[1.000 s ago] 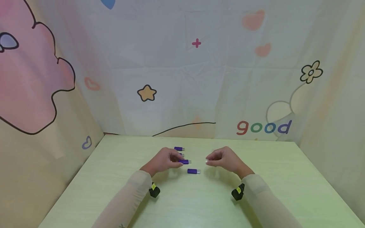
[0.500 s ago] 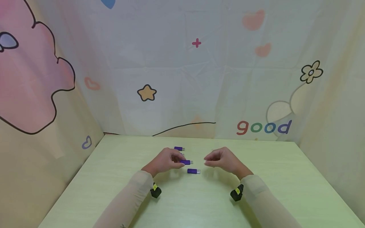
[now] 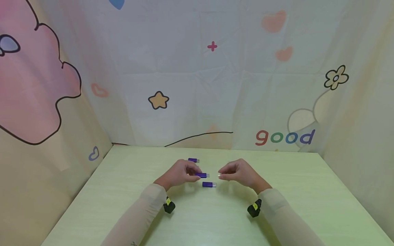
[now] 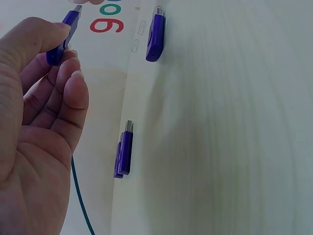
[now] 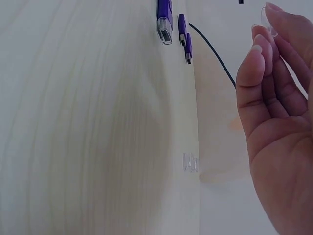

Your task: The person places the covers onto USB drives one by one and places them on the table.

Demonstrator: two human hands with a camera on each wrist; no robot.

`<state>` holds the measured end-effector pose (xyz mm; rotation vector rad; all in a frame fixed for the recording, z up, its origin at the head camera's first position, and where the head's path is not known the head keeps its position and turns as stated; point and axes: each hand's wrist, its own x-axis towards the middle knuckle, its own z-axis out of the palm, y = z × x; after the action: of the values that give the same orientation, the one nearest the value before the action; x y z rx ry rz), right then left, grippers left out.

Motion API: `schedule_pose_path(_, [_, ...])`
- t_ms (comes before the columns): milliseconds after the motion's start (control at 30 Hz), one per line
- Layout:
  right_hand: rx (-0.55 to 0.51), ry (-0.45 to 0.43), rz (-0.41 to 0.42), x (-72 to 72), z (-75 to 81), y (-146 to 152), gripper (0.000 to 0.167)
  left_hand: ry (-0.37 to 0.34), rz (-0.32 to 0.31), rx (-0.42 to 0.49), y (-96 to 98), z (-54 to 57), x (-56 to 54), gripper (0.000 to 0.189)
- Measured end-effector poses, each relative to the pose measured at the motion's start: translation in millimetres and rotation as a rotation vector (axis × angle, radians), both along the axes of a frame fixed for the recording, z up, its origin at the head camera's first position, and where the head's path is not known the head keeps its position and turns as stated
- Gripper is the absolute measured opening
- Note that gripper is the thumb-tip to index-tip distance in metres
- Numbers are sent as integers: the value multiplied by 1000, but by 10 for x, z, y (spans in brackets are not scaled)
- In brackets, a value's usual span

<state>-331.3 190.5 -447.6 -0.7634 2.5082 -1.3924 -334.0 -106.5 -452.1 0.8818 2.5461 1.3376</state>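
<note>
My left hand [image 3: 181,174] pinches a purple USB stick [image 4: 72,20] between thumb and fingers, its metal plug pointing right. Facing it across a small gap, my right hand [image 3: 242,173] holds a small clear cap [image 5: 264,17] at the fingertips. Below them on the table lies another purple USB stick [image 3: 208,185], with a clear cap over its plug in the right wrist view. Two more USB sticks [image 4: 126,148] with bare metal plugs lie farther back, side by side; in the head view the left hand mostly hides one of them.
Several loose clear caps [image 5: 190,162] lie on the pale wood-grain table [image 3: 197,218] toward its back, beyond the right hand. A printed curtain [image 3: 197,85] stands along the back and both sides of the table.
Both hands have come slightly closer together: the left with its USB stick moved right, the right with its cap moved left. The USB sticks on the table have not moved.
</note>
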Motion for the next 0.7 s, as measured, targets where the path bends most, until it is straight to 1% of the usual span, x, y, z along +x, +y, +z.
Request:
schedule_pose_path(300, [-5,7,13,14,16,-23,32,-20,-7,21,29,10,11,13])
schedule_pose_path(467, [-2,2,9,28,33,-39,32,1,-26,37,44,-12,-6,13])
schedule_pose_path(700, [8,-12,7,20,20,-70,33,20,-36,39,66,-7,-3,13])
